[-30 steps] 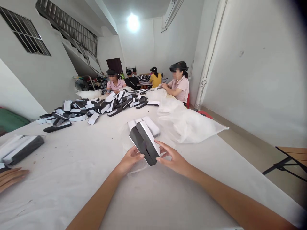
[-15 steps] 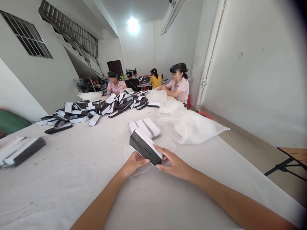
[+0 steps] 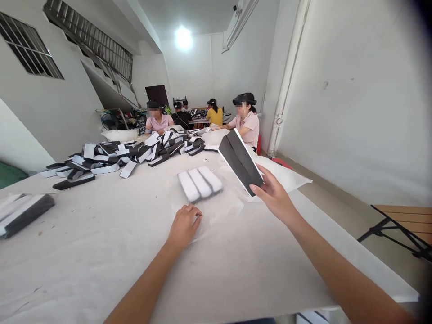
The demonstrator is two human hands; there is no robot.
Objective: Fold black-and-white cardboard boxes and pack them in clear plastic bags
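The right hand (image 3: pixel 275 195) holds the lower end of a black-and-white bundle (image 3: pixel 240 162), with its thumb pressed on the black face and the other fingers at the edge. The bundle is tilted, above the white-covered table (image 3: pixel 101 256). The left hand (image 3: pixel 182 227) has its fingers curled near three white fluffy strips (image 3: pixel 200 183); whether they pinch the clear plastic film (image 3: pixel 224 209), I cannot tell.

Both forearms (image 3: pixel 145 274) extend forward, the left hand (image 3: pixel 184 225) low with curled fingers (image 3: pixel 191 209), the right hand (image 3: pixel 276 197) raised and gripping.
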